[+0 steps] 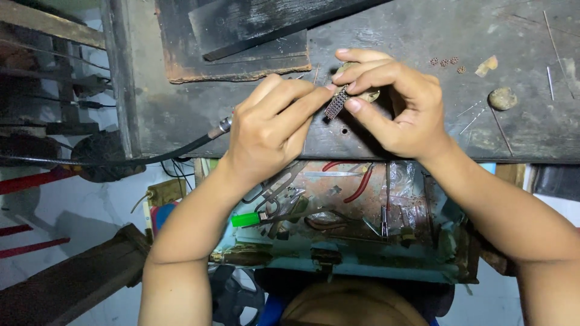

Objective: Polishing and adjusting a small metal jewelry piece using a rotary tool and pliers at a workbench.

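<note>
Left hand (269,130): held over the front edge of the workbench (423,36); fingertips pinched together on one end of the metal strip (336,104).
Right hand (393,102): thumb and forefinger clamped on the strip's other end.
Metal strip: small, beaded, held tilted between both hands, just above the bench.
Hose (181,150): passes behind the left hand.
Drawer (423,241): open below the hands; red-handled pliers (359,184) and a green-handled tool (248,219) seen inside.

1. Light falls from above, bright on both hands (338,115) and the forearms.
2. Dark bench (423,139) dull; far left corners murky.
3. Drawer (362,265) near, dim, slightly soft.
</note>
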